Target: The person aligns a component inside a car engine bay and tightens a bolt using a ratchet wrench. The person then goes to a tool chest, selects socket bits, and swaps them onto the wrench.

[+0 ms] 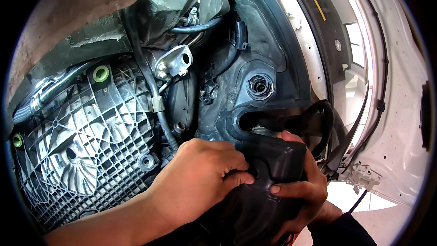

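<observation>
A black moulded plastic cover (284, 157) is tilted in front of me, low and right of the middle. My right hand (312, 191) grips its right side, the thumb lying over the front face and other fingers around the far edge. My left hand (200, 173) is closed, with thumb and forefinger pinched together against a small recess in the cover's left part. Whatever those fingertips hold, if anything, is too small to make out. Just beyond the cover, a dark opening (259, 120) shows in a larger black moulded panel (268, 32).
A ribbed plastic grid panel (109, 130) with yellow-green grommets lies at the left. A black hose (150, 79) runs past a metal bracket (175, 63). A round port (260, 85) sits in the moulded panel. White bodywork (387, 123) with a black cable stands at right.
</observation>
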Demonstrator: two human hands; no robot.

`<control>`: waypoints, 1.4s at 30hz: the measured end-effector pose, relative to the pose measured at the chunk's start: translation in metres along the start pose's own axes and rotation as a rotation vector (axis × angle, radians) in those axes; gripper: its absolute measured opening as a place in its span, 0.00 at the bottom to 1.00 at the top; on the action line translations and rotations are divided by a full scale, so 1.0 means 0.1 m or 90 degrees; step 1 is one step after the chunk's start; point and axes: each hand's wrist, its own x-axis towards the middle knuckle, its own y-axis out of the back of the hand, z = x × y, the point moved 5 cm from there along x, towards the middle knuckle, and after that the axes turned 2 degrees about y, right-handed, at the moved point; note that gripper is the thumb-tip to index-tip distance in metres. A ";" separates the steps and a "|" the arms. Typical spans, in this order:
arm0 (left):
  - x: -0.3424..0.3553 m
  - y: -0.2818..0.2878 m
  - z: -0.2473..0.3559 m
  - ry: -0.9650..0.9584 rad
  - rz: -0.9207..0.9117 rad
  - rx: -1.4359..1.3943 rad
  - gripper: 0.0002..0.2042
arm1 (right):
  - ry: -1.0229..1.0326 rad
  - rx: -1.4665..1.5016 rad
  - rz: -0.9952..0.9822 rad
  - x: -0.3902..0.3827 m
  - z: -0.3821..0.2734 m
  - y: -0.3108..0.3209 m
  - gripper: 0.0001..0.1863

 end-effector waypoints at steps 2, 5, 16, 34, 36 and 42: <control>0.01 0.00 0.00 -0.009 -0.007 -0.001 0.08 | 0.003 0.000 0.007 0.00 0.00 0.00 0.42; 0.00 -0.02 -0.01 -0.019 0.000 -0.026 0.08 | -0.005 -0.001 0.012 -0.01 -0.02 0.01 0.41; -0.17 -0.16 -0.07 -0.030 0.138 -0.079 0.09 | -0.027 0.010 0.005 -0.03 0.03 0.01 0.38; -0.26 -0.36 -0.20 0.184 0.179 -0.297 0.07 | -0.038 0.032 0.016 -0.02 0.00 0.04 0.37; -0.29 -0.34 -0.20 0.150 0.228 -0.301 0.07 | -0.032 0.039 0.019 -0.02 0.02 0.01 0.37; -0.28 -0.34 -0.18 0.123 0.235 -0.304 0.07 | -0.034 0.035 0.027 -0.01 -0.01 0.01 0.38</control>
